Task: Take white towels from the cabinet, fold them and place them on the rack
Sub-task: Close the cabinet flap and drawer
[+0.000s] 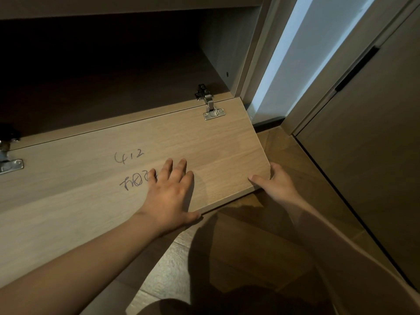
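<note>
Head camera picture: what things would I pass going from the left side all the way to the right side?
First the left hinge → written number 412 → left hand, flat on the cabinet door → right hand, gripping the door's corner → bright pale panel → dark door.

Two bare hands are shown: the left hand (169, 196) and the right hand (276, 185). Each is continued by a bare forearm up to the frame edge; the left forearm (79, 258) is rendered sharply, the right forearm (329, 242) is blurred along its outline. Nails cannot be made out. A dark rounded shape (227, 301) is recorded at the lower edge, in shadow; whether it is clothing cannot be told.
</note>
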Demonstrator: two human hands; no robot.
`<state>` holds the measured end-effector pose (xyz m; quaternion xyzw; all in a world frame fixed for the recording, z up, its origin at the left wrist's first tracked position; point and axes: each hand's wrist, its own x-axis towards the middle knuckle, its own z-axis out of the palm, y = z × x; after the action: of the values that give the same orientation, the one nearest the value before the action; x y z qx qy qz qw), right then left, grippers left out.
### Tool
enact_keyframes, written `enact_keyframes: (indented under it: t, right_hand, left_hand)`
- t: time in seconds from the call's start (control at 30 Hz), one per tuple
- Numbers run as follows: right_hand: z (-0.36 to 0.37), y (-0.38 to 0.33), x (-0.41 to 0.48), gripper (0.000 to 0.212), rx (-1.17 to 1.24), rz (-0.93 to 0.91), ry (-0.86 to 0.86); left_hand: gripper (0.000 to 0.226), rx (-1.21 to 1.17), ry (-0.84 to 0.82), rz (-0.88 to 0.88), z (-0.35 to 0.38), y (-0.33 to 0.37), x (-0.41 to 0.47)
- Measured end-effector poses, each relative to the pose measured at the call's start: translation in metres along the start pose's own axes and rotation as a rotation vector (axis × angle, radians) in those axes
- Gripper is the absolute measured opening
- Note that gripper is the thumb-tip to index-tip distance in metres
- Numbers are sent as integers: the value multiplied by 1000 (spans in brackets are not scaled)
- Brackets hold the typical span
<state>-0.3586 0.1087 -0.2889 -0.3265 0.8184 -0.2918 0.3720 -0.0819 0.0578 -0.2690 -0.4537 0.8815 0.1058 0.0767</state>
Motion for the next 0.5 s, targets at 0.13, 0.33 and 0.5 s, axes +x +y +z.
enact_keyframes:
  t: [0.13,0.33,0.5]
  right_hand:
    - [-5,-2,-3,57,55,-31,3]
    - [-14,-13,-4,42,137,10,104]
    - [-23,-31,-12,47,172,64,169]
  left_hand:
    - [105,-21,8,-6,-4,1,-3]
    - [107,-48,22,11,-17,1,-9]
    - [106,-110,-10,35,-37,0,-13]
